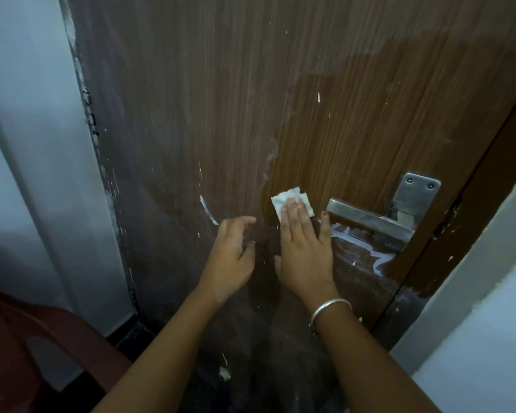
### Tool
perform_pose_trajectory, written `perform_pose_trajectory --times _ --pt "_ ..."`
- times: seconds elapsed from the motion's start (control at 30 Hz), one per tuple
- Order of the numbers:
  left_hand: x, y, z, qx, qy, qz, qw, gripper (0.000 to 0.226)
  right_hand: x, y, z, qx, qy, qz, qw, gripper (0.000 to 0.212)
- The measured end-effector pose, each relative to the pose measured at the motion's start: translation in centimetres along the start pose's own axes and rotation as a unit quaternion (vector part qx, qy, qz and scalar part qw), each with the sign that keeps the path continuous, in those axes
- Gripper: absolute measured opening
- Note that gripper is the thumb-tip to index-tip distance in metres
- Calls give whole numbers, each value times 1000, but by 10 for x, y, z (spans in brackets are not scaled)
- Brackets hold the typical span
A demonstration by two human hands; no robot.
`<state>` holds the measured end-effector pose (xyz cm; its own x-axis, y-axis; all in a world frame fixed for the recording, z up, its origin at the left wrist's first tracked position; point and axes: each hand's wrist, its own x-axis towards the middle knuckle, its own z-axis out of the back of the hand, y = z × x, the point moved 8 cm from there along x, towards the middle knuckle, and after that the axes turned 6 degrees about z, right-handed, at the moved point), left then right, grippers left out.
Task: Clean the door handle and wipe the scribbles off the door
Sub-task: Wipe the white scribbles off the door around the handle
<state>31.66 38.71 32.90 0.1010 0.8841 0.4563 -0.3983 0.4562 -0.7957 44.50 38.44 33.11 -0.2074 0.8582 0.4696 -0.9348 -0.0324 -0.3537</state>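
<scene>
A brown wooden door (280,84) fills the view, with a steel lever handle (370,220) on a steel plate (417,192) at the right. White chalk scribbles (364,248) run under the handle, and a short white stroke (207,210) lies left of my hands. My right hand (306,248) lies flat on the door, its fingers pressing a small white tissue (291,199) against the wood just left of the handle. My left hand (231,257) hovers beside it with fingers loosely spread and holds nothing. A silver bangle circles my right wrist.
A pale wall and door frame (42,144) stand to the left, with a dark red plastic chair (27,353) at the lower left. A white wall edge (474,323) rises at the right. Small white paint flecks dot the door.
</scene>
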Motion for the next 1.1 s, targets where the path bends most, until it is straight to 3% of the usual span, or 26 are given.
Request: perform_pose_trajectory --times 0.17,0.43,0.63,0.83,1.0,1.1 --pt "-2 -11 -12 2 10 -18 1000 43 -4 19 -20 -34 57 80 995 88" --pt "-3 -6 -4 5 7 -15 1000 43 -16 -9 -8 16 6 -37 999 101" --pt "-5 -12 -19 -4 18 -21 1000 44 -36 5 -30 -3 98 43 994 94" --pt "-6 -10 -22 1 23 -20 1000 45 -34 -15 -12 10 59 -29 998 98" --pt "-10 -26 -26 -31 13 -45 998 42 -36 -9 -14 -7 75 20 997 96" --pt "-11 -33 -21 -30 -10 -62 998 42 -46 -16 -10 -4 60 5 998 90"
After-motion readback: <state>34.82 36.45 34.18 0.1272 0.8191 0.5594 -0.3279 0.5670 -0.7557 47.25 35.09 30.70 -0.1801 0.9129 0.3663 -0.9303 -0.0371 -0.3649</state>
